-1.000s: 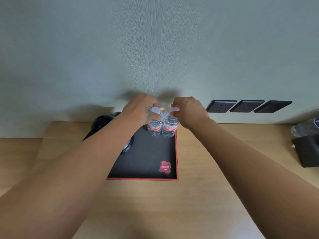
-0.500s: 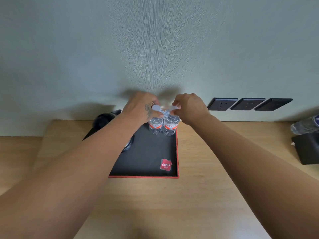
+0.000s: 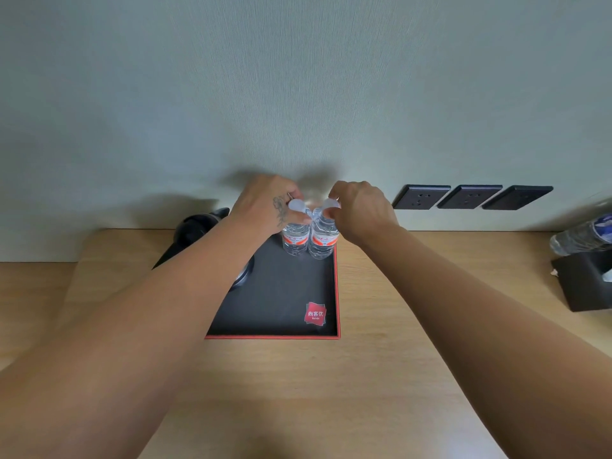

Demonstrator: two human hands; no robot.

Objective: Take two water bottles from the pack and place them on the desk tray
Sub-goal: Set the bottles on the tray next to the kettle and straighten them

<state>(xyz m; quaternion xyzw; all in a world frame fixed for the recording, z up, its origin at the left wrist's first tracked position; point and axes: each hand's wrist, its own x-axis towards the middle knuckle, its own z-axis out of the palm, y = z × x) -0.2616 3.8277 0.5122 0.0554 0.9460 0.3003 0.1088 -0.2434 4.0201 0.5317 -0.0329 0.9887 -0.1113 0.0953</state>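
Pale green-grey wall fills the upper half of the view, and below it runs a light wooden tabletop (image 3: pixel 381 376). On that tabletop lies a flat black rectangular tray with a thin red rim (image 3: pixel 337 293), which serves as the landmark for everything else. At the tray's far right corner two small clear plastic water bottles with red-and-white labels stand upright, side by side and touching: the left bottle (image 3: pixel 295 239) and the right bottle (image 3: pixel 322 241). The left hand (image 3: pixel 265 207), with a dark tattoo on its back, reaches over the tray's far edge, and its grip is closed around the white cap of the left bottle, fingers curled over the top. The right hand (image 3: pixel 359 210) comes in from the tray's right side, its grip pinched shut on the cap of the right bottle, with thumb and fingertips (image 3: pixel 329 213) pressed to the cap. Both bottle bases sit on the tray floor. A red square logo patch (image 3: pixel 315 313) marks the tray's near right corner. A black kettle (image 3: pixel 195 226) stands at the tray's far left, mostly hidden by the left forearm. Beyond the tray to the right, three black wall sockets (image 3: pixel 470 196) sit on the wall, and further right a black box (image 3: pixel 586 279) carries another clear bottle (image 3: pixel 583 235) lying on its side.
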